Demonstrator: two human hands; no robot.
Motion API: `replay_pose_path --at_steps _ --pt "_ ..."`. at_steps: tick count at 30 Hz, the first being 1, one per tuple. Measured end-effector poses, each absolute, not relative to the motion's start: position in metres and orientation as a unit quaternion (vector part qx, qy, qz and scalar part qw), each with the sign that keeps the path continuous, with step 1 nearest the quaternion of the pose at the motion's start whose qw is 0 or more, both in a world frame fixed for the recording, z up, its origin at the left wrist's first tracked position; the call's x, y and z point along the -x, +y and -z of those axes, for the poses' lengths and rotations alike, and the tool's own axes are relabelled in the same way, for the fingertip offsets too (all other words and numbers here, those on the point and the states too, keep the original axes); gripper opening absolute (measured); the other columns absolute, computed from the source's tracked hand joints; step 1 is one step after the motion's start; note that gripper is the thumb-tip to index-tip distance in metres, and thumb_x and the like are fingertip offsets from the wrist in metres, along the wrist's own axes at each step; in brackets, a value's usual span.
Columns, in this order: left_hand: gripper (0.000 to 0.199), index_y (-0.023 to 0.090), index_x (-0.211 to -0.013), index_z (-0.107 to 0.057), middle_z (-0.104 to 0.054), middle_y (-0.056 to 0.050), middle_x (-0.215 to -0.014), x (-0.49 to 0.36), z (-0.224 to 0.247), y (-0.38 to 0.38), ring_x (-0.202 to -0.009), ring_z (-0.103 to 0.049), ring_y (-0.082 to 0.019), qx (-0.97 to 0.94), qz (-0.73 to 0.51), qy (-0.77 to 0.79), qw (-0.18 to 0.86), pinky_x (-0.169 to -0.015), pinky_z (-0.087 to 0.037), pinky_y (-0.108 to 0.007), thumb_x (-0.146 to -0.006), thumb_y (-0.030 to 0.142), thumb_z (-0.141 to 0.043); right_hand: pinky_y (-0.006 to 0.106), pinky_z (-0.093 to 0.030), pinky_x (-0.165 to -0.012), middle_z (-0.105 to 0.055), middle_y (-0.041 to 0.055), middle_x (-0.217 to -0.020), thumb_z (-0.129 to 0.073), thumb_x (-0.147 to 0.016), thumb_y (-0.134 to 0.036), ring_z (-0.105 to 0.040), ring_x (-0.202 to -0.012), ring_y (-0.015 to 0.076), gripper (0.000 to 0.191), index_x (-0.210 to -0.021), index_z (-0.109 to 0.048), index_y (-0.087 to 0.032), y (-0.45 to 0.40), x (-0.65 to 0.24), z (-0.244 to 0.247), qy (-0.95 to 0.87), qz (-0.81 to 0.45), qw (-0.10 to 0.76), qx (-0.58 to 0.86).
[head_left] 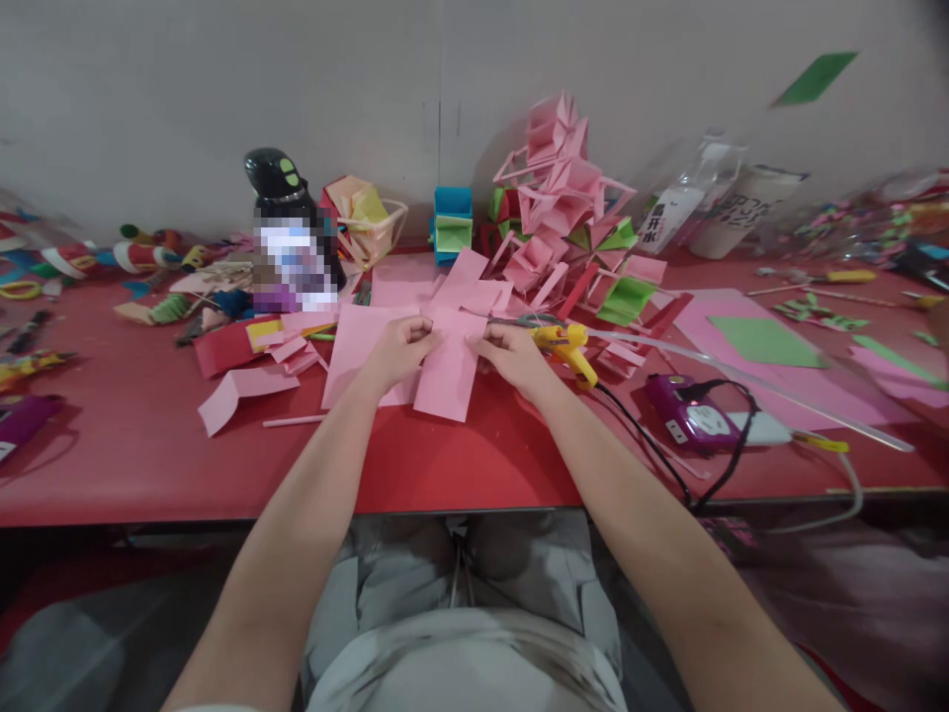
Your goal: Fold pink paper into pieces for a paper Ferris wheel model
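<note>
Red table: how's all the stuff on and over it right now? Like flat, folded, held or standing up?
Pink paper piece: held at both sides
Left hand: pinching it
Right hand: pinching it
Yellow glue gun: lying down
Bent pink strip: creased
Green sheet: flat on a pink sheet
Folded pink shapes: piled up
Bottle: standing
Cup: standing
Screen: bright, picture blurred

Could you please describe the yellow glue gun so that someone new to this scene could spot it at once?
On the red table, find the person's right hand and look just to its right. There lies the glue gun, set apart from the pink paper pieces nearby by its bright yellow body, trailing black cord and long clear stick.
</note>
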State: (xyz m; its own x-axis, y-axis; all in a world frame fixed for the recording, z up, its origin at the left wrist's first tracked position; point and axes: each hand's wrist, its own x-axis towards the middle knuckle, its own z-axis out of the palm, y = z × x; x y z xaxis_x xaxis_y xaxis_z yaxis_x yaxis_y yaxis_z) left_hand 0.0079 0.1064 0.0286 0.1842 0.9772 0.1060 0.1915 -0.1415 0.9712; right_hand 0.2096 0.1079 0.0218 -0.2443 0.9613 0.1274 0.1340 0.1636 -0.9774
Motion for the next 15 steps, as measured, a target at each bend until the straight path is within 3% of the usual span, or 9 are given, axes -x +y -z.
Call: replay_pose_path --at_steps 5,10,15 --pt "0.035 0.018 -0.075 -0.061 -0.059 -0.001 -0.068 -0.0079 -0.0297 0.1048 -0.057 -0.049 -0.012 -0.618 -0.438 0.487 0.435 -0.050 -0.038 -0.024 -0.073 0.049 -0.078 0.033 -0.048 -0.058 -0.060 0.0001 -0.061 -0.076 -0.074 -0.058 -0.056 -0.056 0.0159 0.042 -0.068 -0.056 -0.021 0.1072 -0.2087 -0.0209 -0.602 -0.506 0.436 0.437" --pt "0.035 0.018 -0.079 -0.061 -0.062 -0.002 -0.074 -0.0085 -0.0301 0.1036 -0.066 -0.058 -0.014 -0.599 -0.432 0.464 0.488 -0.059 -0.049 -0.027 -0.073 0.047 -0.079 0.029 -0.039 -0.056 -0.052 -0.0025 -0.060 -0.073 -0.077 -0.055 -0.048 -0.056 0.0124 0.043 -0.064 -0.052 -0.020 0.1110 -0.2112 -0.0166 -0.634 -0.463 0.450 0.425" --pt "0.034 0.017 -0.079 -0.063 -0.063 -0.001 -0.073 -0.0080 -0.0293 0.1053 -0.066 -0.059 -0.014 -0.586 -0.461 0.452 0.490 -0.063 -0.052 -0.028 -0.072 0.046 -0.081 0.028 -0.035 -0.055 -0.048 -0.0034 -0.058 -0.072 -0.079 -0.054 -0.043 -0.055 0.0116 0.044 -0.062 -0.050 -0.020 0.1108 -0.2116 -0.0166 -0.650 -0.453 0.440 0.422"
